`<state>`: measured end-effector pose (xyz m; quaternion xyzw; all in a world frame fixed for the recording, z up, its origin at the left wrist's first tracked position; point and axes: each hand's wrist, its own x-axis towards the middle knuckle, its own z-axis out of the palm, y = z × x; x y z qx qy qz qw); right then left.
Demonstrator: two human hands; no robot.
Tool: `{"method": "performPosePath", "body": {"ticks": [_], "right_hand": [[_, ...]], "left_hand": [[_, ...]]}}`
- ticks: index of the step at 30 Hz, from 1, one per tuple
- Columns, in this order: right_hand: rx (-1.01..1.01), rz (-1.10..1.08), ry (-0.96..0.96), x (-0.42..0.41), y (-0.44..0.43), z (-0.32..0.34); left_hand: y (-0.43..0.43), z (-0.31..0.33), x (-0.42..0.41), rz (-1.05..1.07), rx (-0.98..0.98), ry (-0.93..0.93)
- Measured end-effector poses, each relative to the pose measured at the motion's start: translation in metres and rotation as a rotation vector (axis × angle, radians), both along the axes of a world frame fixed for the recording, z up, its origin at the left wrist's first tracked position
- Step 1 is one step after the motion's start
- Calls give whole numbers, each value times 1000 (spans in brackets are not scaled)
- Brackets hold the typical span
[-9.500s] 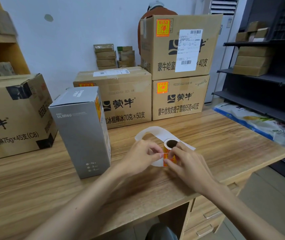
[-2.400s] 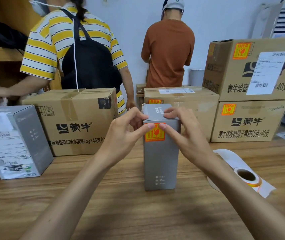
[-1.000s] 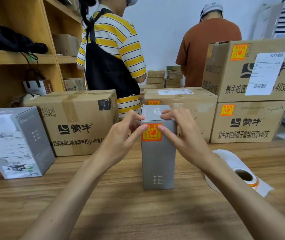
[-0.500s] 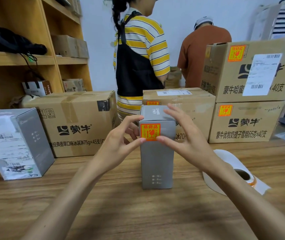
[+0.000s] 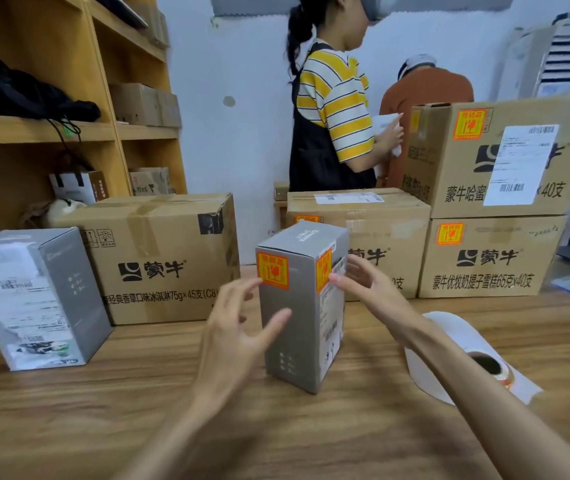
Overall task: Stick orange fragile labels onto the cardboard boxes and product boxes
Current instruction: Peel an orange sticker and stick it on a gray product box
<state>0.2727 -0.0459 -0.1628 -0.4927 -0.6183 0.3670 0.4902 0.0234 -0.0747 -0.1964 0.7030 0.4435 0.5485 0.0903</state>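
A tall grey product box (image 5: 297,327) stands on the wooden table (image 5: 138,393), turned so one corner faces me. It bears an orange fragile label (image 5: 272,270) on its left face and another (image 5: 323,269) on its right face. My left hand (image 5: 235,334) is spread at the box's left side, thumb touching the face. My right hand (image 5: 366,285) is spread at the right side, fingertips by the right label. The label roll (image 5: 491,367) lies on its white backing strip at the right. A second grey product box (image 5: 30,299) stands at the left.
Brown cardboard boxes stand behind: one at centre left (image 5: 165,258), one behind the grey box (image 5: 380,223), two stacked at right (image 5: 498,161) with orange labels. Two people stand beyond the table (image 5: 332,116). Wooden shelves (image 5: 69,129) rise at the left.
The grey box has been turned so its corner faces me, showing a second label on the right face. Both hands have come off the front label and spread to the box's sides.
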Motion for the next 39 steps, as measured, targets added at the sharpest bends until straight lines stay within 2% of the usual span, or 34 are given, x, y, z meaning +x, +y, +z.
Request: {"method": "performPosePath", "body": {"ticks": [5, 10, 16, 21, 32, 39], "right_hand": [[84, 3, 62, -3, -8, -15], [169, -55, 18, 5, -14, -29], [255, -113, -7, 13, -18, -32], [273, -154, -35, 35, -19, -21], [335, -296, -67, 153, -20, 32], [286, -412, -59, 238, -22, 28]], "left_hand": [[-6, -25, 17, -11, -169, 54], [4, -27, 19, -199, -306, 46], [16, -26, 24, -274, -295, -15], [25, -14, 43, -305, -269, 5], [59, 43, 172, -412, -244, 84], [78, 40, 273, -487, -257, 80]]}}
